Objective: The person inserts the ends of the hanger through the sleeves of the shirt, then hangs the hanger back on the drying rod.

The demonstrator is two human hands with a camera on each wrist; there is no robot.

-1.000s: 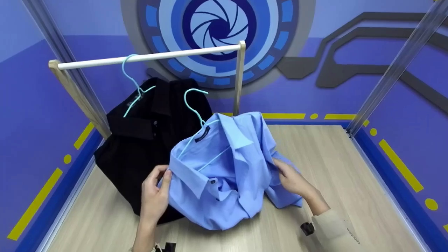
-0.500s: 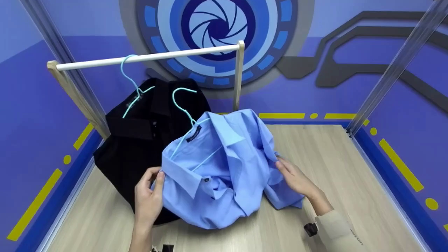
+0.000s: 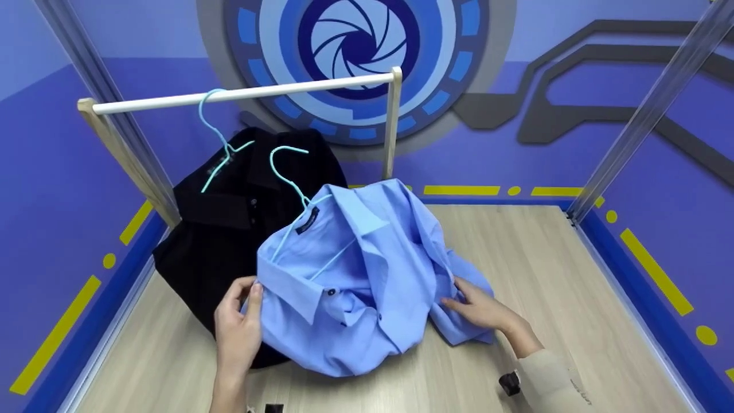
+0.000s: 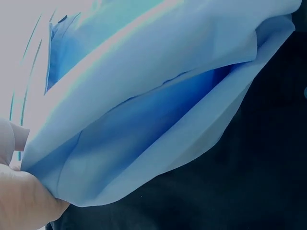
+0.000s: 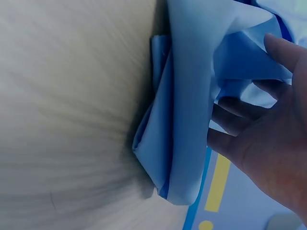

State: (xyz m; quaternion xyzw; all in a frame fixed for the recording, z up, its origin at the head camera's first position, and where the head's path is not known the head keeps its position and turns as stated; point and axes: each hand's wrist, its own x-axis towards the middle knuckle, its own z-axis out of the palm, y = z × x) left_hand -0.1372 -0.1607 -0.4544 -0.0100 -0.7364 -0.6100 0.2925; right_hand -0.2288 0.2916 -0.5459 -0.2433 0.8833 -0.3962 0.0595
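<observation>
A light blue collared shirt (image 3: 404,281) sits slumped on a mint-green hanger (image 3: 289,182), whose hook stands up from the neck, off the rack. At the shirt's left shoulder, beside the collar, my left hand (image 3: 236,324) pinches the cloth between thumb and fingers. The left wrist view shows the thumb on the edge of a fold (image 4: 158,86). My right hand (image 3: 487,310) is at the sleeve side, fingers extended against the cloth. In the right wrist view, the thumb stands apart from the fingers beside the hanging sleeve (image 5: 187,120).
A black shirt (image 3: 215,252) hangs by another mint-green hanger (image 3: 215,129) from the white bar (image 3: 309,86) of a wooden rack (image 3: 392,126). It lies behind and left of the blue shirt. Beneath is a wood-grain tabletop (image 3: 550,258), with blue walls around it.
The blue shirt and its hanger have moved left, along with my left hand. My right hand has shifted on the sleeve side, and its thumb now stands apart from the fingers.
</observation>
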